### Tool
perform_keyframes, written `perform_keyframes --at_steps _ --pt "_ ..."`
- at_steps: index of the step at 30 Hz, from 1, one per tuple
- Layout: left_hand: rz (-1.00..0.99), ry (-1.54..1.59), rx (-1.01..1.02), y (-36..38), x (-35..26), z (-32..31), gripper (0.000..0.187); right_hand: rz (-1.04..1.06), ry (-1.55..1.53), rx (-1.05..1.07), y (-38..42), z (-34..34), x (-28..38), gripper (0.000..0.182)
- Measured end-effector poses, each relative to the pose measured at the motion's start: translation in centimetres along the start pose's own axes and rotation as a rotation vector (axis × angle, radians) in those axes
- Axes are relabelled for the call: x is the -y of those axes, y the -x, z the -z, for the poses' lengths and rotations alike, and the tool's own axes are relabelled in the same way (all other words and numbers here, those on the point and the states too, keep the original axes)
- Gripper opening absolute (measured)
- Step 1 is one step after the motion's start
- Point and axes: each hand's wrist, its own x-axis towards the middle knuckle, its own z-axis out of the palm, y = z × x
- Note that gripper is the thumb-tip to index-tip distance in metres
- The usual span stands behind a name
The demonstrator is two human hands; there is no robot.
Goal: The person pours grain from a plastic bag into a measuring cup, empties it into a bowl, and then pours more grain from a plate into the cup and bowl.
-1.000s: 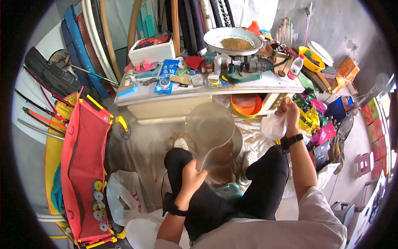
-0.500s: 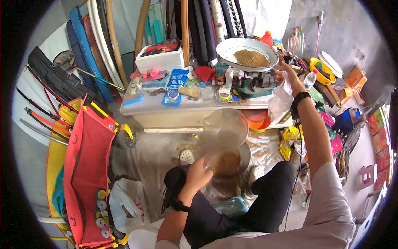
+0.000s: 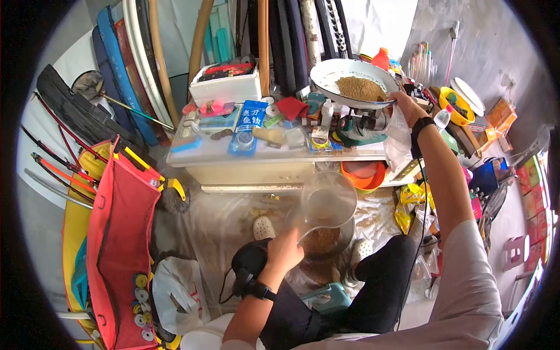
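Observation:
A clear plastic scoop or jug (image 3: 329,199) is in my left hand (image 3: 285,249), whose fingers are closed round its handle. It hangs over a round pan (image 3: 347,239) of brown grainy material (image 3: 321,238) on the floor between my feet. At the table's right end, my right hand (image 3: 406,108) is at the rim of a white dish (image 3: 326,73), which sits on a green scale (image 3: 357,134) and holds a brown grainy heap (image 3: 360,88). A translucent plastic bag (image 3: 396,140) hangs from my right hand.
Packets, bottles and small items lie on the white table (image 3: 198,157), beside a white foam box (image 3: 227,87). Below its edge are orange bowls (image 3: 366,175). A red bag (image 3: 125,233) stands left, a white plastic bag (image 3: 175,291) near it. A black cable (image 3: 424,192) hangs by my right arm.
The clear scoop has moved slightly right and down with my left hand. My right hand has shifted a little, and its fingers are now closer to the dish rim. The whole view has shifted slightly.

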Motion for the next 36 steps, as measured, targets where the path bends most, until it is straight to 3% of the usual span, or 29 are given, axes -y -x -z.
perform_keyframes --at_steps 3,5,9,11,12,14,15,17,18,19,20,23,26,31,36 --pt "-0.023 -0.042 -0.006 0.0 0.0 -0.3 0.024 -0.006 -0.059 -0.096 1.0 -0.9 0.2 0.020" --pt "-0.051 -0.122 -0.011 0.1 0.2 -0.4 0.025 0.045 -0.122 -0.042 -0.5 0.9 -0.3 0.018" --pt "-0.050 -0.227 0.009 0.1 0.2 -0.5 0.024 0.190 -0.186 0.202 8.2 0.8 1.7 0.026" --pt "-0.063 -0.276 0.010 0.6 0.1 -0.2 0.024 0.097 -0.091 0.082 11.0 3.6 1.6 0.028" --pt "-0.063 -0.294 0.023 0.6 0.3 -0.3 0.024 -0.066 -0.172 0.264 14.6 4.1 1.8 0.028" --pt "-0.052 -0.314 0.036 0.5 1.0 -0.6 0.024 0.026 -0.266 0.013 18.9 3.4 -0.7 0.027" --pt "-0.039 -0.310 0.034 0.6 0.9 -0.5 0.023 0.023 -0.233 0.040 20.2 5.3 -2.5 0.026" --pt "-0.057 -0.279 0.011 1.0 0.5 -0.2 0.021 -0.025 -0.264 -0.043 24.9 4.7 -5.5 0.022" --pt "-0.051 -0.274 0.018 1.1 0.6 -0.2 0.021 -0.134 -0.294 0.036 24.9 8.0 -8.4 0.020" --pt "-0.056 -0.254 0.007 1.2 0.9 -0.3 0.020 -0.127 -0.346 -0.167 27.0 5.5 -10.0 0.017" --pt "-0.059 -0.234 -0.001 1.5 1.0 -0.4 0.019 -0.226 -0.391 -0.084 28.2 6.3 -11.7 0.014" --pt "-0.065 -0.204 -0.006 1.9 1.2 -0.4 0.017 -0.288 -0.253 -0.301 31.5 4.1 -15.2 0.012" --pt "-0.044 -0.144 -0.010 2.2 0.7 -0.2 0.015 -0.147 -0.150 -0.234 32.2 5.1 -18.2 0.010" --pt "-0.054 -0.119 -0.016 2.3 0.5 -0.9 0.019 -0.169 -0.184 -0.098 31.3 5.0 -20.0 0.015" --pt "-0.006 -0.082 -0.015 1.8 0.5 -1.7 0.017 -0.030 -0.082 -0.245 27.2 4.6 -22.9 0.011"
